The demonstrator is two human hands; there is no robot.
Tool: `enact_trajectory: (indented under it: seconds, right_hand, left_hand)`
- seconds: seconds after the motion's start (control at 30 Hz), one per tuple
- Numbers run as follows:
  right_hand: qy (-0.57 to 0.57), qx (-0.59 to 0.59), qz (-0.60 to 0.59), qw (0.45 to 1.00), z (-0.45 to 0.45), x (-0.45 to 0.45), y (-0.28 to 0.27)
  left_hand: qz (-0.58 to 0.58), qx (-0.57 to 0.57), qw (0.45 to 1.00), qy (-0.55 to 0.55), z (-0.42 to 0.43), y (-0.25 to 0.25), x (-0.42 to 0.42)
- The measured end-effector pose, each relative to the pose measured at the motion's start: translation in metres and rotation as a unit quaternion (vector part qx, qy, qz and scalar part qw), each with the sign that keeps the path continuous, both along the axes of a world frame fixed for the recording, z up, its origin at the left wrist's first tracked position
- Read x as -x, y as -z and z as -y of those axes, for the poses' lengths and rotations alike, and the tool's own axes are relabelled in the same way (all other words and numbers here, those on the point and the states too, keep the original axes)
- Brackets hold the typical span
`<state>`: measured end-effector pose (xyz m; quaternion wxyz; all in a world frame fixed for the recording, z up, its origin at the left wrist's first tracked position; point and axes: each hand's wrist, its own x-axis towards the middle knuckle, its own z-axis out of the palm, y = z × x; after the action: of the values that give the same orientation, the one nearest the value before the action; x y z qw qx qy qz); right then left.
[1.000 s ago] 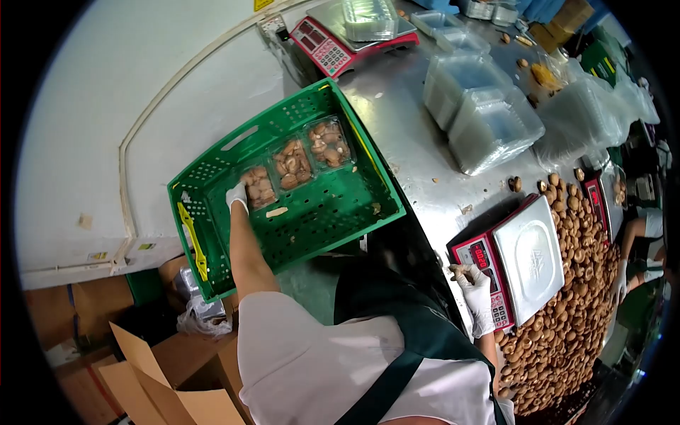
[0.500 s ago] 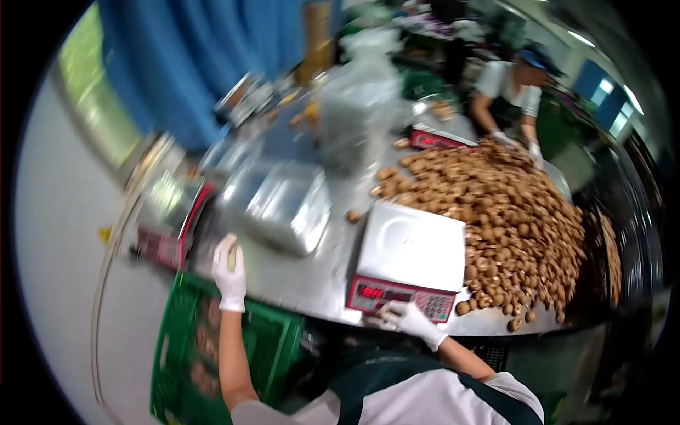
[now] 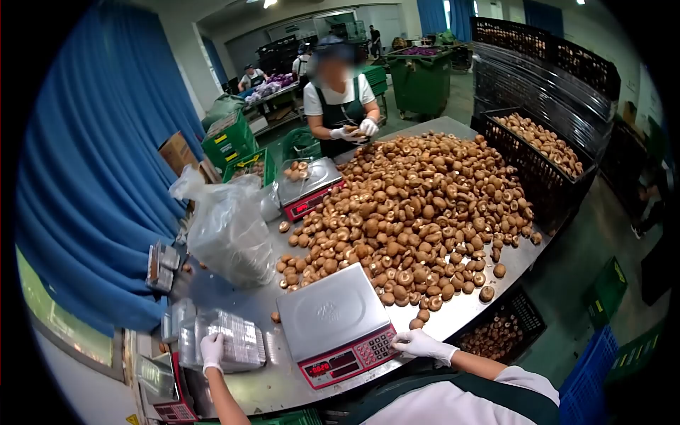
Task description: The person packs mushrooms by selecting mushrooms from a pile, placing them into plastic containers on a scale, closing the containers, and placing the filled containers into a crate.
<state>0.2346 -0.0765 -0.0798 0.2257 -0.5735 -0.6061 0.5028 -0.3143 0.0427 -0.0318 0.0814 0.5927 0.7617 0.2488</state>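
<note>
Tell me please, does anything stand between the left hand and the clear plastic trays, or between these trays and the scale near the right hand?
Nothing visible blocks the left hand: it is at the clear plastic trays. Between them and the scale lies bare tabletop, with one loose mushroom near the scale's far-left corner.
</note>
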Motion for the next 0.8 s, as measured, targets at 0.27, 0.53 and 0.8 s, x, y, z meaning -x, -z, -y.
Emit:
enact_trajectory:
  seconds: [0.27,0.53,0.8]
  right_hand:
    - [0.006,-0.040,-0.009,0.999,-0.033,-0.064,0.020]
    - [0.097,0.029,-0.122,0.987,-0.050,-0.111,0.017]
    - [0.193,-0.151,-0.017,0.969,-0.052,-0.185,0.036]
  left_hand:
    - [0.254,-0.003,0.951,-0.174,-0.010,0.011,0.045]
    - [-0.231,-0.205,0.910,-0.275,0.018,-0.115,-0.062]
    - [-0.067,-0.165,0.980,0.089,0.015,-0.037,-0.250]
